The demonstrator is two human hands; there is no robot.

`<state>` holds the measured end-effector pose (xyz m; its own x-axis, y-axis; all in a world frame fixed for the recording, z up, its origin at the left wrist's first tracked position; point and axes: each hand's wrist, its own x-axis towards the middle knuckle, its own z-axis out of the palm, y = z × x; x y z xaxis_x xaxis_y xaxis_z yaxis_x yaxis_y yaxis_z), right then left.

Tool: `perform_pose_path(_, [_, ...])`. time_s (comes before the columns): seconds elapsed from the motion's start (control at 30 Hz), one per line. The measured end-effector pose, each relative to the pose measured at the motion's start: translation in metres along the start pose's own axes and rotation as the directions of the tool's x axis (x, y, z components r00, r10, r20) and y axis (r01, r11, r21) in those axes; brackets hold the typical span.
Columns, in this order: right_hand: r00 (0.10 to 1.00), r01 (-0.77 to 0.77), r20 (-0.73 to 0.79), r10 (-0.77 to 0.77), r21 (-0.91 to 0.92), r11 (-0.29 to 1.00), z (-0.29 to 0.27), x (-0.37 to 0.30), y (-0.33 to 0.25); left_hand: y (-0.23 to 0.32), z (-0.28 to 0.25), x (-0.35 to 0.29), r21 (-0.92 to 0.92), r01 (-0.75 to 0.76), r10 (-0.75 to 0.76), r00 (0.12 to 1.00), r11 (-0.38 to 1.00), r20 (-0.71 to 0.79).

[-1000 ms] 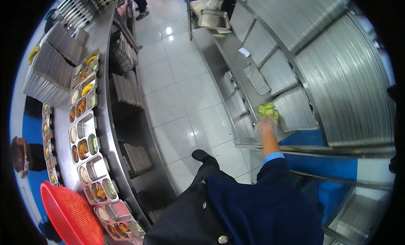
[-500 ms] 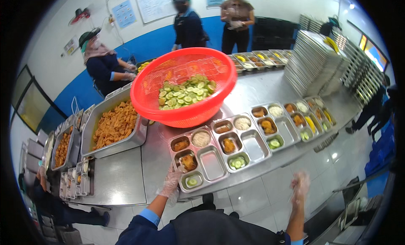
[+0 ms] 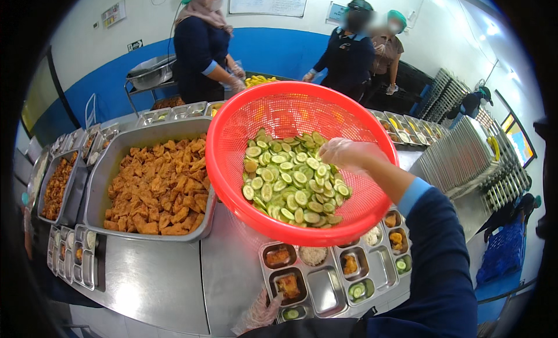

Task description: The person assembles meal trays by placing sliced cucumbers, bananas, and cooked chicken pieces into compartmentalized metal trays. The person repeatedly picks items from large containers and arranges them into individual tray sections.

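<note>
Red basket on table, cucumber slices heaped inside it. Right hand, gloved, reaches in over the basket's right side, fingers bent and bunched at the slices; cannot tell how far closed or if any are held. Left hand, gloved, below the basket, at the left edge of a metal tray; grip unclear. Pan of fried pieces left of the basket.

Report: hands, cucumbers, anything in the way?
Right hand at cucumbers; left hand at tray. Cucumbers heaped in basket. Basket partly hides second tray from view.
</note>
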<state>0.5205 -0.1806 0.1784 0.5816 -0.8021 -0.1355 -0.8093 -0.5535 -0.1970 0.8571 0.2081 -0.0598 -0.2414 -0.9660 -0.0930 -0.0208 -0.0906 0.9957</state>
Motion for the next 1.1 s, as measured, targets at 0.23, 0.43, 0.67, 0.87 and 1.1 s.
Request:
perform_pose_path(0.23, [0.650,0.573,0.003,-0.760,0.656,0.492,0.107,0.141,0.063,-0.022,-0.009,0.003,0.296,-0.158,0.162,0.987,0.942,0.014])
perform_pose_path(0.43, [0.950,0.156,0.256,-0.179,0.107,0.982,0.095,0.131,0.018,0.017,-0.011,-0.006,0.188,0.107,-0.093,0.992,0.976,-0.085])
perform_pose_path(0.67, [0.998,0.007,0.057,-0.022,0.246,0.969,-0.045,0.052,-0.123,0.006,-0.012,-0.004,0.561,0.012,0.027,0.998,0.828,-0.062])
perform_pose_path(0.87, [0.991,0.089,-0.137,-0.004,0.620,0.779,-0.042,-0.134,-0.208,0.011,-0.007,-0.005,0.152,0.336,-0.297,0.927,0.930,-0.228])
perform_pose_path(1.1, [0.993,-0.103,0.116,0.024,0.750,0.653,0.194,-0.203,-0.281,0.001,-0.010,0.002,-0.009,0.187,-0.184,0.953,0.982,-0.243])
